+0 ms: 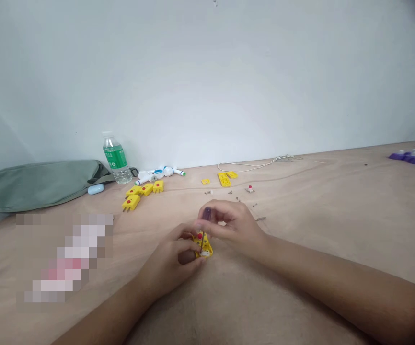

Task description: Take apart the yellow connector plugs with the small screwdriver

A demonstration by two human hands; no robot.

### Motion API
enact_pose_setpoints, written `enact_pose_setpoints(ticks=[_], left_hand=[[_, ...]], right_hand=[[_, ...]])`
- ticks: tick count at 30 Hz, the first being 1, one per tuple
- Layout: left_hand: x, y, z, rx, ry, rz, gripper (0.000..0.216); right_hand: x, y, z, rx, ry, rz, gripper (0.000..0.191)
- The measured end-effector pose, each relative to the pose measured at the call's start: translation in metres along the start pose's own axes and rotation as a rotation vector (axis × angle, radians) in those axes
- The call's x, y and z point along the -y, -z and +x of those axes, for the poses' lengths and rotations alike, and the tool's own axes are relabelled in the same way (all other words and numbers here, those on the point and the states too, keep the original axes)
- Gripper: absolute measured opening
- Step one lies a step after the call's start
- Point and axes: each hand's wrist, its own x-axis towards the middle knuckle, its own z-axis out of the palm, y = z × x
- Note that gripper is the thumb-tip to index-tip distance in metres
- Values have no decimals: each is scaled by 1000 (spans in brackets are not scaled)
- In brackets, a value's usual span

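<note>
Low in the middle of the head view, my left hand (169, 258) is closed round the left side of a yellow plug housing (209, 250) lying on the cloth. The housing is uncovered, with a red button and small metal and white parts inside. My right hand (231, 223) pinches the dark purple handle of a screwdriver (207, 213). Its thin shaft points down into the housing, near my left fingertips. The exact spot that the tip touches is too small to make out.
Several assembled yellow plugs (131, 202) lie left of centre, near a water bottle (116, 160) and a green bag (42, 184). Beyond my hands are yellow casing pieces (224, 179), small metal parts, a red-buttoned part (250, 189) and a white cord (243, 168). Purple-based items (414, 157) stand far right.
</note>
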Motion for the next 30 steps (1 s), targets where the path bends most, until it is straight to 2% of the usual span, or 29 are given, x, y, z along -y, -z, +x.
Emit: enact_pose_setpoints(ticks=[4, 10, 20, 22, 30], left_hand=[[-3, 2, 1, 6, 35, -11, 11], [0, 1, 1, 6, 21, -9, 7], [7, 2, 1, 54, 25, -30, 9], [7, 2, 2, 67, 7, -32, 9], [6, 2, 0, 57, -22, -38, 9]], right_hand=[[4, -5, -4, -2, -70, 103, 21], [1, -15, -6, -76, -160, 289, 35], [-4, -11, 3, -274, -125, 174, 32], [-5, -11, 1, -220, -121, 174, 27], [-5, -1, 3, 169, 17, 121, 20]])
